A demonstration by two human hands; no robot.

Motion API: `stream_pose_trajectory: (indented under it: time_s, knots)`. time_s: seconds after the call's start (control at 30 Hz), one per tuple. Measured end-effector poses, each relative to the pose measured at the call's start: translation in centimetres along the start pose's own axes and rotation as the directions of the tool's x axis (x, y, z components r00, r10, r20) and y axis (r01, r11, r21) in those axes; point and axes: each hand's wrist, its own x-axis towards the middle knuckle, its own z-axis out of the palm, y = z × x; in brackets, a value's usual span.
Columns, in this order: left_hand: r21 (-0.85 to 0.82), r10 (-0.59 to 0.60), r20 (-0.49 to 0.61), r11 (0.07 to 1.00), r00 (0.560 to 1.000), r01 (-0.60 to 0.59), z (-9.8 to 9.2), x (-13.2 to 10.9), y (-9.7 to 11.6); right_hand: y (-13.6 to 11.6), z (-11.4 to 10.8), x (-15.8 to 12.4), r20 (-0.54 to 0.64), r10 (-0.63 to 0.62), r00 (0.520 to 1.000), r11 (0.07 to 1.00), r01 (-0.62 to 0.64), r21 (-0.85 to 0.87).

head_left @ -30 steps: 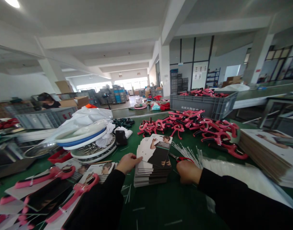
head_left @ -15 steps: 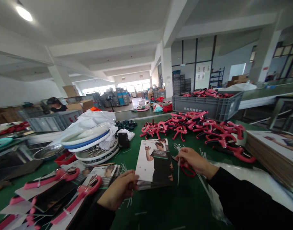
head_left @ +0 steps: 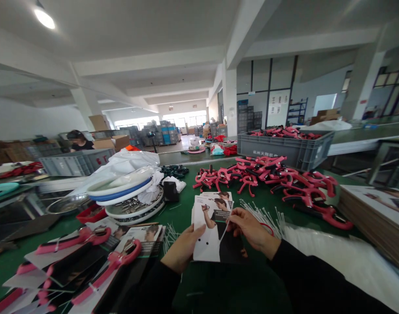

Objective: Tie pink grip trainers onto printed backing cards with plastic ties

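My left hand [head_left: 183, 248] grips the lower left edge of a printed white card [head_left: 207, 231] showing a person in black, with small round holes in it. My right hand [head_left: 251, 231] pinches a thin white cable tie [head_left: 229, 222], whose tip rests near the card's face. Under the card lies a further card [head_left: 225, 196], partly hidden. Loose white cable ties [head_left: 261, 216] fan out just right of my right hand, beside a red loop [head_left: 268, 229] partly hidden behind it. Pink-handled tools mounted on cards [head_left: 88, 244] lie to the lower left of my left hand.
A heap of pink-and-black tools [head_left: 265, 174] covers the green worktable [head_left: 186, 213]. Stacked cards [head_left: 372, 213] stand at right; plastic rings and a tray of metal parts [head_left: 134, 208] stand at left. Behind are a grey crate [head_left: 284, 148] and a seated person [head_left: 78, 141].
The card stack seen earlier has given way to one card, now lifted in my left hand. My right hand has left the red-handled item and brought a cable tie to the card.
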Motion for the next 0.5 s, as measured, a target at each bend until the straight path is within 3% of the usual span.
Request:
stream_pose_trajectory:
  time_s: [0.27,0.37,0.5]
  knots:
    - [-0.239,0.243,0.055,0.945,0.968,-0.223,1.3,-0.8,-1.0,-0.2,-0.4,-1.0,-0.077,-0.091,0.993,0.994,0.095,0.053]
    - [-0.317,0.286,0.012,0.91,0.958,-0.267,1.6,-0.7,-1.9,-1.2,-0.6,-1.8,-0.114,-0.129,0.985,0.989,0.136,0.059]
    - [-0.391,0.314,-0.066,0.865,0.947,-0.314,1.6,-0.5,-3.4,-2.5,-0.5,-3.0,-0.239,-0.242,0.94,0.965,0.259,0.044]
